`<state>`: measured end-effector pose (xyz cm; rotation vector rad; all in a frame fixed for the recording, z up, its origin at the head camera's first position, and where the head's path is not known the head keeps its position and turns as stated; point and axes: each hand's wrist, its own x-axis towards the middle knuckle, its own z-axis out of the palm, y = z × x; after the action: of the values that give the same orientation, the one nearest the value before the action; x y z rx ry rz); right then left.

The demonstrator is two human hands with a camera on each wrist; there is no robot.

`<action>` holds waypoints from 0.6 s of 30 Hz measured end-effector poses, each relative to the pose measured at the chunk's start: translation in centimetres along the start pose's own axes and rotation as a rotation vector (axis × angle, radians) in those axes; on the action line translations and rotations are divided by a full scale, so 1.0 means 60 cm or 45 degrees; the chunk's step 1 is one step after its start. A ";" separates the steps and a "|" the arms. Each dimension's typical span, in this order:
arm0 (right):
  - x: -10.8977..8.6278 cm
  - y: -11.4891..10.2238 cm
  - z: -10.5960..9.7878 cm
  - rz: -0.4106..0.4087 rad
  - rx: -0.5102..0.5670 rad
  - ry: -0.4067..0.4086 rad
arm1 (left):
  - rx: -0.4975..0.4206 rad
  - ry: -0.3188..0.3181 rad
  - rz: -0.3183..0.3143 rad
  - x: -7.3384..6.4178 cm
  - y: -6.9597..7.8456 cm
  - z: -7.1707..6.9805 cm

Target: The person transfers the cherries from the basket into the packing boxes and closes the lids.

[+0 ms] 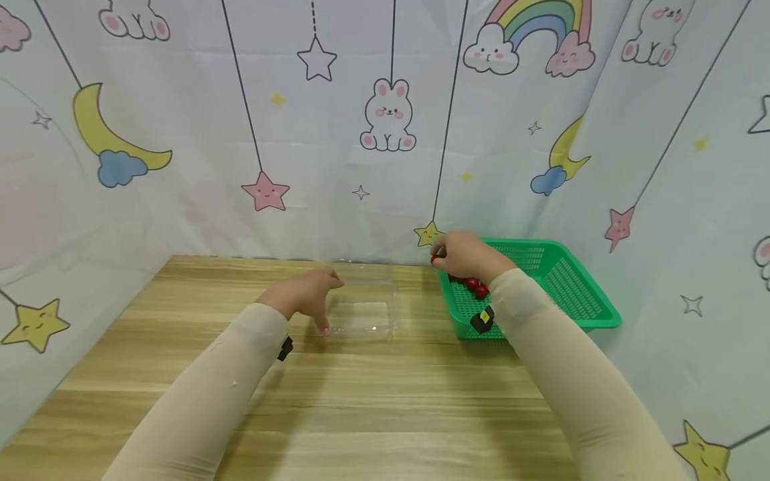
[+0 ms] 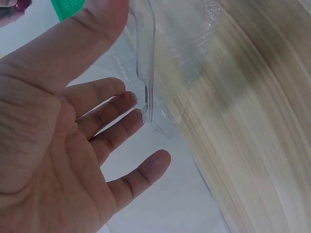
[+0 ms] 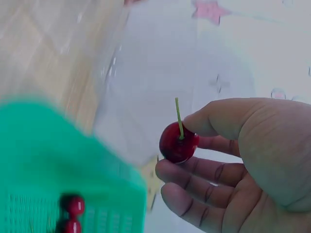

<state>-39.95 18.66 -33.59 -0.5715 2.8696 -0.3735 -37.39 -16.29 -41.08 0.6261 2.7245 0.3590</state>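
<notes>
My right hand [image 1: 463,255] is over the left rim of a green plastic basket [image 1: 601,307]. Its thumb and fingertips pinch a dark red cherry [image 3: 179,143] with a green stem, seen in the right wrist view. Several more cherries [image 1: 472,283] lie in the basket under that hand. My left hand [image 1: 303,294] is at the left side of a clear plastic box [image 1: 363,331] on the table. In the left wrist view its fingers are spread and loosely bent, with the thumb right at the box's transparent wall [image 2: 145,53].
The wood-grain table [image 1: 361,407] carries both the box and the basket, the basket to the right of the box. Behind and to the sides hangs a white curtain [image 1: 337,153] printed with stars, moons and rabbits.
</notes>
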 end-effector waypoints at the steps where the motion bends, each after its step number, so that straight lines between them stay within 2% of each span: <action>1: 0.003 -0.009 0.004 -0.022 0.013 0.003 | -0.005 0.000 -0.005 0.001 0.001 0.000; 7: 0.022 -0.073 0.048 -0.151 0.121 -0.005 | -0.013 -0.009 -0.031 0.000 0.002 0.000; 11: 0.040 -0.112 0.091 -0.227 0.116 -0.009 | 0.000 -0.021 -0.052 0.002 0.003 0.001; 18: 0.075 -0.154 0.171 -0.289 0.217 -0.005 | 0.028 -0.035 -0.024 0.007 0.003 -0.001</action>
<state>-38.42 6.49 -41.36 -0.8658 2.7392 -0.6430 -37.69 -15.94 -41.09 0.6059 2.7096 0.3139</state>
